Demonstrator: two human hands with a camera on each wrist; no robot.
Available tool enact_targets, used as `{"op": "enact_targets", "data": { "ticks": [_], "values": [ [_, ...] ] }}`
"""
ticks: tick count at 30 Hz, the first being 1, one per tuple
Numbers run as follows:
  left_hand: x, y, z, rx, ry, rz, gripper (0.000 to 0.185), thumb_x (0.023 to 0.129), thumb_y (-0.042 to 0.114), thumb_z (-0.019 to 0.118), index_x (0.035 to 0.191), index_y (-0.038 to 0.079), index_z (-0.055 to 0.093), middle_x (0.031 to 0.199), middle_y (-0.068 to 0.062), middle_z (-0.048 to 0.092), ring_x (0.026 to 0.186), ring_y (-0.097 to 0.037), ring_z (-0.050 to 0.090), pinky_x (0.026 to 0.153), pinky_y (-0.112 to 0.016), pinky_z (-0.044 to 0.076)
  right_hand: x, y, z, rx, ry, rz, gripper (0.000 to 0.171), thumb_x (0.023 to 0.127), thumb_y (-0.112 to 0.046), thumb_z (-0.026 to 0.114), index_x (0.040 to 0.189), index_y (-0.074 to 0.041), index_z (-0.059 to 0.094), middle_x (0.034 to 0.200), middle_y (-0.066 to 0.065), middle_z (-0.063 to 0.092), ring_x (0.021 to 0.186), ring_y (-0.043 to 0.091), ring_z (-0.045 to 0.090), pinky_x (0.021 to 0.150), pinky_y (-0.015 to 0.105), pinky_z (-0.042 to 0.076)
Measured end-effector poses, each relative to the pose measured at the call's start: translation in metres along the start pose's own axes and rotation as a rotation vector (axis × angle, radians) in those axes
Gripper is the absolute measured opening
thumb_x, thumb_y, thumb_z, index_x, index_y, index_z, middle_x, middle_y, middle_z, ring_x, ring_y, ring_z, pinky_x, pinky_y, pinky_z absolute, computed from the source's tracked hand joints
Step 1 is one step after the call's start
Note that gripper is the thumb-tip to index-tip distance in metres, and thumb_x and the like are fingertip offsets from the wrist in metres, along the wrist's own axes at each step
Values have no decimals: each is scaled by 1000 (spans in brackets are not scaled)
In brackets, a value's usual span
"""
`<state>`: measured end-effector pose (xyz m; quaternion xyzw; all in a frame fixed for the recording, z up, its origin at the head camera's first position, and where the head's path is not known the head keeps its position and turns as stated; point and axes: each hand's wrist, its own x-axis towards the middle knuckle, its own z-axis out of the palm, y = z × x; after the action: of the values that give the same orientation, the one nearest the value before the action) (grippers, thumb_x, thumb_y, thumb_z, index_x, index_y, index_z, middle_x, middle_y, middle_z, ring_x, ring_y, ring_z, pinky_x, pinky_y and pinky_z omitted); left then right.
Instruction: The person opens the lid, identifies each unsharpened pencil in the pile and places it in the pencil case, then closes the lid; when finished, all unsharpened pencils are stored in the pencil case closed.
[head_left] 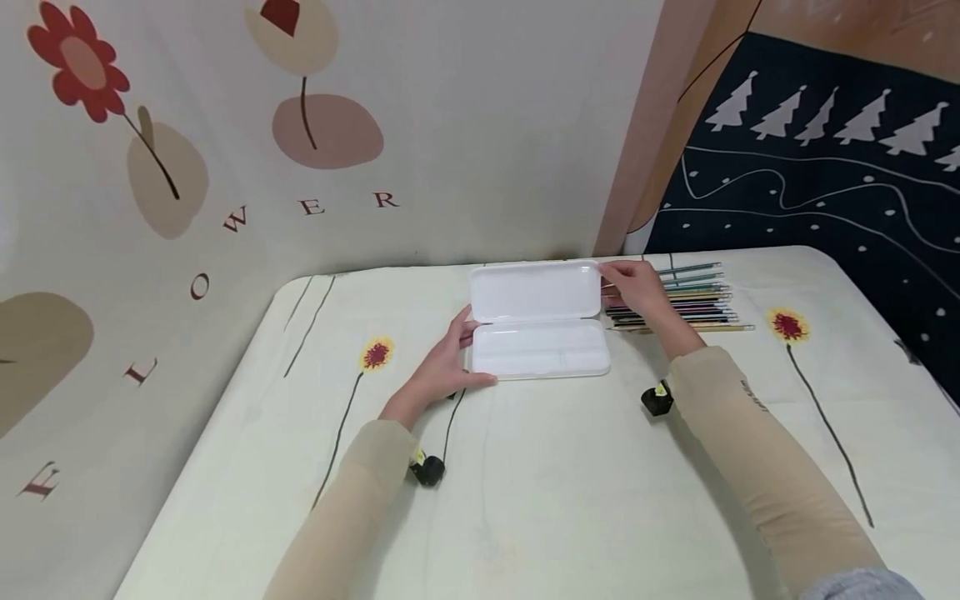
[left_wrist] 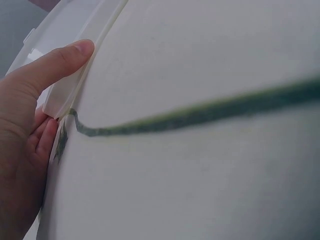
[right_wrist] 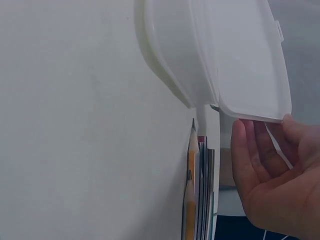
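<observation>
A white plastic pencil case point(head_left: 542, 350) lies unfolded on the table, its lid point(head_left: 536, 292) tilted up at the back. No contents show inside the base. My left hand point(head_left: 438, 367) holds the base at its left end; in the left wrist view the thumb point(left_wrist: 82, 49) lies on the front wall and other fingers are at the end, partly hidden. My right hand point(head_left: 637, 287) pinches the lid's right edge, fingertips on one side and thumb at the corner, as the right wrist view shows. Several pencils point(head_left: 697, 308) lie in a row beside the case, just below the right hand.
The table wears a pale cloth point(head_left: 525, 500) printed with flowers. A light curtain point(head_left: 487, 167) with printed letters hangs behind it, and a dark cloth with white trees point(head_left: 825, 183) hangs at the right. Small black devices point(head_left: 429, 471) sit at both wrists.
</observation>
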<state>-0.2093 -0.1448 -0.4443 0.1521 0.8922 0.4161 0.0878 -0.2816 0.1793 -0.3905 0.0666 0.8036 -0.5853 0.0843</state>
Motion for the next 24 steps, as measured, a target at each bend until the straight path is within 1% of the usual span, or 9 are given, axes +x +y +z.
{"op": "enact_targets", "data": {
  "ticks": [3,6,10,13,17,20,22,24],
  "values": [
    [0,1,0,-5,-1,-6,122,65,40,85,152,26,1,145,-1,37,131,-20,41,112,-39,32,1,0,0,-23,6,4,46,97,-33,50,132,-3,54,122,20,58,77,6,64,78,26,57],
    [0,2,0,-1,-2,-13,122,65,40,85,152,26,1,145,-1,37,132,-20,41,112,-39,32,2,1,0,-34,7,1,45,98,-32,49,132,-2,54,123,21,58,78,6,64,79,25,56],
    [-1,1,0,-5,3,-17,122,64,39,86,152,24,2,144,-2,38,131,-21,41,112,-39,31,2,-1,0,-14,6,-15,45,97,-32,52,130,-1,55,123,21,58,86,12,65,87,34,54],
    [-2,0,1,-14,4,-17,121,65,38,86,152,23,3,144,-3,38,131,-21,42,112,-39,32,-1,-3,-3,-8,7,-25,43,95,-30,55,128,-2,57,120,19,59,88,13,65,91,38,52],
    [-2,-2,3,-21,-2,-17,121,65,39,85,152,24,3,144,-3,38,131,-21,42,112,-38,32,-7,-7,-10,-20,-2,-44,40,94,-27,58,124,-1,59,111,13,65,83,9,66,91,40,52],
    [-1,-1,2,-20,1,-17,121,65,40,85,152,25,3,144,-3,38,131,-21,42,112,-38,32,-12,-11,-19,-43,-15,-78,39,93,-28,59,121,0,61,105,11,68,84,11,67,91,41,52],
    [0,0,1,-19,4,-15,121,65,39,85,151,25,2,145,-4,38,131,-22,41,112,-39,32,-14,-12,-25,-72,-12,-97,40,93,-30,59,120,-1,61,104,11,68,88,14,67,90,39,53],
    [1,2,0,-15,4,-20,120,65,39,85,151,27,1,145,-4,38,132,-21,41,112,-38,31,-12,-11,-33,-100,-8,-106,41,93,-32,59,121,-2,61,107,11,68,92,15,66,88,34,54]
  ]
}}
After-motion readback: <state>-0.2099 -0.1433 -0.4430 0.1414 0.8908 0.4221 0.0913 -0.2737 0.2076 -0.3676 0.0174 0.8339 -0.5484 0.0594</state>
